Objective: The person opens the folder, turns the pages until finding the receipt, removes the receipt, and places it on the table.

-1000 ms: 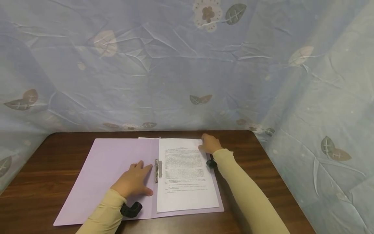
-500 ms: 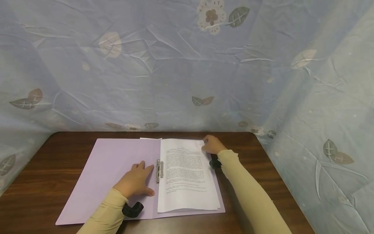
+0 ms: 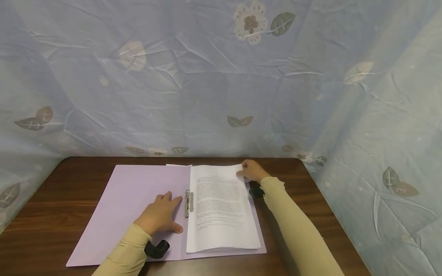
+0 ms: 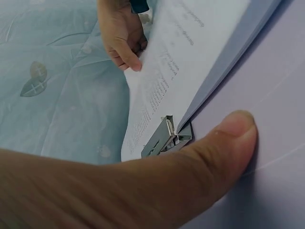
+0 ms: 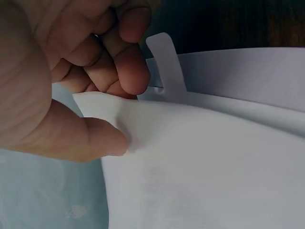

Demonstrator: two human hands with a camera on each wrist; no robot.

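Note:
A lilac folder (image 3: pixel 138 199) lies spread flat on the table, with printed sheets of paper (image 3: pixel 221 211) on its right half. A metal lever clip (image 3: pixel 187 203) stands at the fold, along the left edge of the sheets. My right hand (image 3: pixel 253 170) pinches the top right corner of the paper between thumb and curled fingers; in the right wrist view the paper (image 5: pixel 205 143) bows up, apart from the folder beneath. My left hand (image 3: pixel 159 214), fingers spread, rests on the folder's left half beside the clip. The left wrist view shows the thumb (image 4: pixel 233 138) extended near the clip (image 4: pixel 167 138).
The dark wood table (image 3: pixel 48 214) extends around the folder on both sides. A patterned cloth (image 3: pixel 207 96) hangs right behind the table and along its right side. A strip of white paper (image 3: pixel 177 165) shows past the folder's top edge. A lilac tab (image 5: pixel 169 67) sticks up by the right fingers.
My right hand has taken hold of the paper's top right corner and raised it slightly, so the sheets now bow. The left hand has stayed in place on the folder.

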